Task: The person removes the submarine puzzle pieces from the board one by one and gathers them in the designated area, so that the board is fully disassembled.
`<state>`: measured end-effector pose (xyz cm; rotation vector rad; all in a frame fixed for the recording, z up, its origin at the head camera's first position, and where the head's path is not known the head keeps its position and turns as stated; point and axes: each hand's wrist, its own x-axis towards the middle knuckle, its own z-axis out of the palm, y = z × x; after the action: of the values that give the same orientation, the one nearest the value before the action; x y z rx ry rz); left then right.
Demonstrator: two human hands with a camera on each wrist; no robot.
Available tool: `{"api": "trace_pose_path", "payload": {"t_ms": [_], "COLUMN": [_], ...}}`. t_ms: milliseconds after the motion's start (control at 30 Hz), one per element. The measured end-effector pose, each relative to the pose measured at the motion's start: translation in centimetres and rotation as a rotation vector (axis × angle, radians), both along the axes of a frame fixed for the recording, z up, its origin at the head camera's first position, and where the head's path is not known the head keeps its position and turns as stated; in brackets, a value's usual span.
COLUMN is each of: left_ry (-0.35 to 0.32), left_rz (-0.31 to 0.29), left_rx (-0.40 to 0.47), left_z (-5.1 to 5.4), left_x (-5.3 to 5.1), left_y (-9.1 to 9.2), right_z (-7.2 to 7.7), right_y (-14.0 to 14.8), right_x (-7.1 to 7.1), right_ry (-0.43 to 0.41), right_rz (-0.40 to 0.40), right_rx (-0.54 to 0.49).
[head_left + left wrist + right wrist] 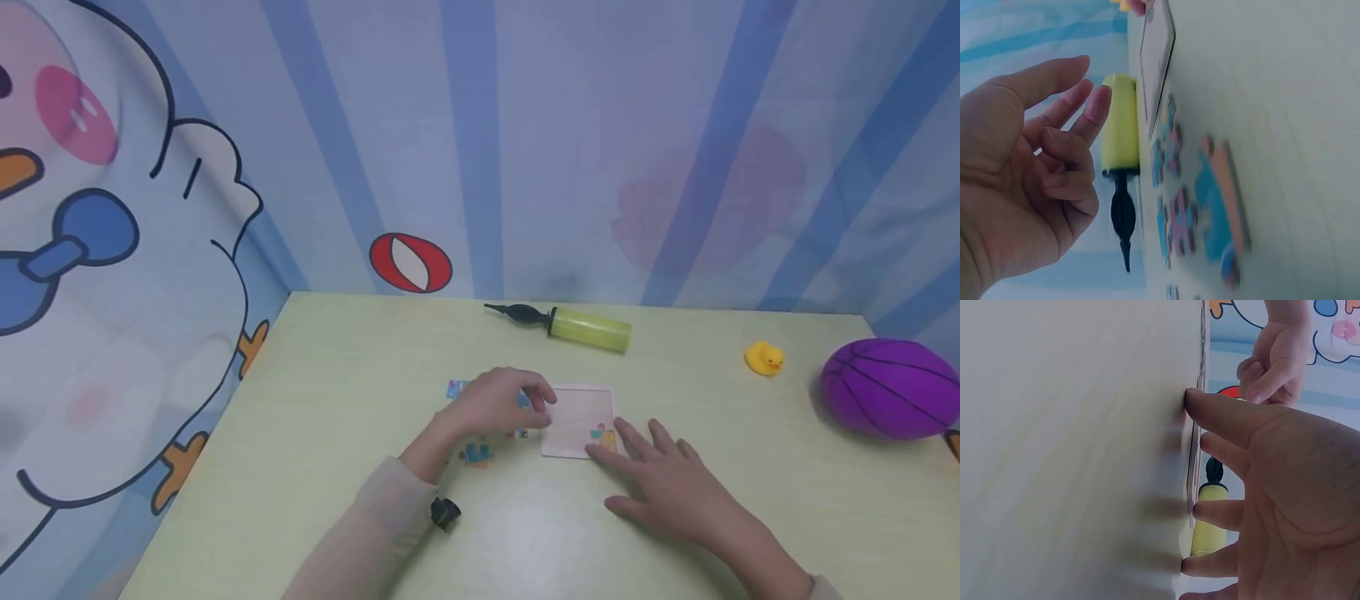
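Note:
A square puzzle tray with a pale bottom lies on the table, a few joined puzzle pieces in its lower right corner. My left hand hovers at the tray's left side, over loose puzzle pieces that it partly hides. In the left wrist view its thumb and fingers are loosely bent, with nothing seen between them; colourful loose pieces lie on the table beyond. My right hand spreads its fingers at the tray's lower right, fingertips touching its edge and the tabletop.
Behind the tray lies a yellow-green hand pump with a black nozzle. A yellow rubber duck and a purple ball sit at the right. A printed curtain hangs along the table's back edge.

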<state>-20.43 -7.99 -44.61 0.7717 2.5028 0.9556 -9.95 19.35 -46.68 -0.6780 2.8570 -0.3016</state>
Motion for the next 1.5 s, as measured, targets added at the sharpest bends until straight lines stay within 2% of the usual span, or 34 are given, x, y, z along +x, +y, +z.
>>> {"api": "trace_pose_path", "payload": {"t_ms": [233, 500, 733, 1167, 1500], "left_ry": [0.041, 0.046, 0.058, 0.055, 0.025], "left_rz": [-0.078, -0.102, -0.123, -0.109, -0.102], "left_rx": [-0.057, -0.133, -0.155, -0.171, -0.094], "left_z": [-0.7, -1.6, -2.0, -2.1, -2.1], "left_x": [0.0, -0.1, -0.4, -0.4, -0.3], "left_y": [3.6, 6.1, 6.7, 7.4, 7.4], "right_z": [0.1, 0.3, 0.2, 0.0, 0.0], "right_y": [0.0, 0.0, 0.1, 0.2, 0.3], "right_x": [0.0, 0.1, 0.1, 0.0, 0.2], "right_ry": [0.001, 0.041, 0.056, 0.027, 0.038], "right_rz": [0.032, 0.061, 0.066, 0.057, 0.060], "right_rx": [-0.008, -0.020, -0.012, -0.014, -0.021]}}
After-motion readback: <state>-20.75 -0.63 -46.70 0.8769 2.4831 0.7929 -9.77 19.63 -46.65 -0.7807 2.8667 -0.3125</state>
